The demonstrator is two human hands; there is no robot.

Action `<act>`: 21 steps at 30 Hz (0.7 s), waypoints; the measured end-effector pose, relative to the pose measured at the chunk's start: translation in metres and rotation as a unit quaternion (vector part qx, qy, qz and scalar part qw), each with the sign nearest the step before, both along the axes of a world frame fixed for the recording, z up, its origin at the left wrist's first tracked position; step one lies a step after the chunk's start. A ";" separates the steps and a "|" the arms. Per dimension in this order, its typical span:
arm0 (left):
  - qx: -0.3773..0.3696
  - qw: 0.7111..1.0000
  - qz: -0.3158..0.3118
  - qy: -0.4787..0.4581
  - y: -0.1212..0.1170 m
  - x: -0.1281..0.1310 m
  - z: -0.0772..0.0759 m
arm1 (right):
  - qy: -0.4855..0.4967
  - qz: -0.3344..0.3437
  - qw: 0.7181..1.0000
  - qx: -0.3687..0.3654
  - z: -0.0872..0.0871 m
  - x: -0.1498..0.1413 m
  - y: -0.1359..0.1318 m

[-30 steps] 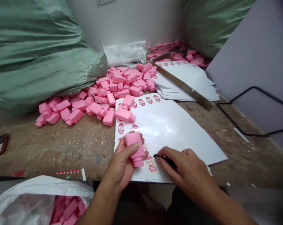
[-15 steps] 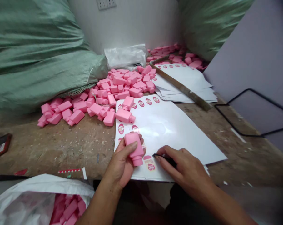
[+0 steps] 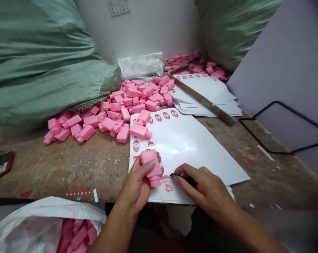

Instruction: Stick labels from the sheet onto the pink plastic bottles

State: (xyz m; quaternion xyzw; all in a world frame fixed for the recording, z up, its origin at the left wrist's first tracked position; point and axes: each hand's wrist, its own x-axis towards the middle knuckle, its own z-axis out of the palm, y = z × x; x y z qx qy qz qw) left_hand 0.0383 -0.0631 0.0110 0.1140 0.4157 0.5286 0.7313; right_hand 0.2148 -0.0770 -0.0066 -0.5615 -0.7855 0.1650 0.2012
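Note:
My left hand [image 3: 136, 182] is closed round a small pink plastic bottle [image 3: 151, 166], held neck down over the near edge of a white sticker sheet [image 3: 190, 147]. My right hand [image 3: 205, 189] pinches a thin black tool [image 3: 181, 176] whose tip rests on the sheet just right of an oval pink sticker [image 3: 169, 186]. More oval stickers [image 3: 162, 116] line the sheet's far and left edges. A pile of the same pink bottles [image 3: 127, 102] lies beyond the sheet.
Large green woven sacks [image 3: 43, 66] fill the left and back right. A stack of sticker sheets [image 3: 214, 95] under a wooden stick [image 3: 201, 99] lies at the right. A white bag with pink bottles [image 3: 43, 225] sits near left; a phone [image 3: 2, 164] at the left edge; a black wire frame [image 3: 280, 130] at the right.
Both hands have stayed almost still; the black tool's tip has crept slightly left toward the sticker. The view has tilted up a little.

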 end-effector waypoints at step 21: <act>0.008 1.000 -0.005 -0.002 0.000 0.000 -0.002 | -0.020 0.001 0.999 0.035 0.000 -0.003 0.000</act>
